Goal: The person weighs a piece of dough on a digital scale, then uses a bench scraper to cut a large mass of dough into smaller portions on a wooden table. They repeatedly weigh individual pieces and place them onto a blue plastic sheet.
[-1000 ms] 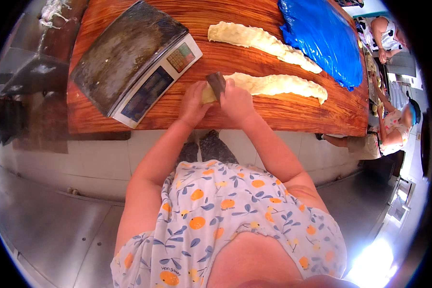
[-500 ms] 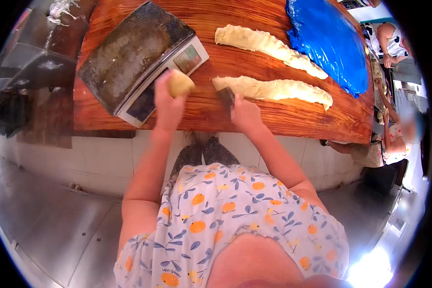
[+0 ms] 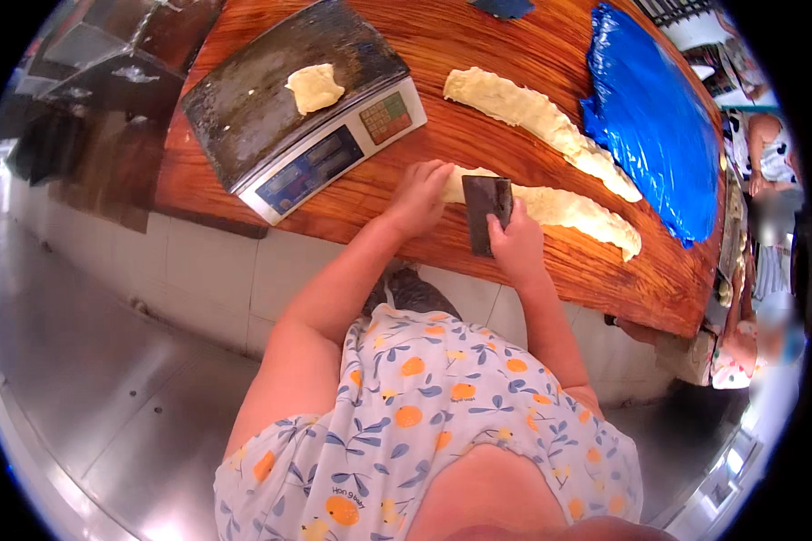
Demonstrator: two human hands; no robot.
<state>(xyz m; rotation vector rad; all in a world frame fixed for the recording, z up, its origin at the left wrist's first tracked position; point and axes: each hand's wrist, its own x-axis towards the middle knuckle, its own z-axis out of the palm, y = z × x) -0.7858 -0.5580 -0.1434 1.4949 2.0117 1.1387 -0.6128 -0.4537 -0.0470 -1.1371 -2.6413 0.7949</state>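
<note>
In my right hand [image 3: 517, 245] is a dark, flat dough scraper [image 3: 480, 221], its blade lying across the near strip of dough [image 3: 573, 212] close to the left end. My left hand [image 3: 421, 198] has its fingers closed around that end, just left of the blade. Whether the blade has gone through the dough cannot be seen. A loose, flattened piece of dough [image 3: 315, 88] rests on the dark, worn platform of a digital scale [image 3: 341, 160] at the left.
A second long dough strip [image 3: 541, 126] lies farther back on the wooden table [image 3: 379, 203]. Shiny blue plastic sheeting [image 3: 656, 126] covers something on the right, with another blue scrap [image 3: 503, 7] at the far edge. Other people stand beyond the right side.
My left hand has left the dough piece on the scale and moved right to the near strip. The scraper has come over the strip near its end. The whole view has shifted.
</note>
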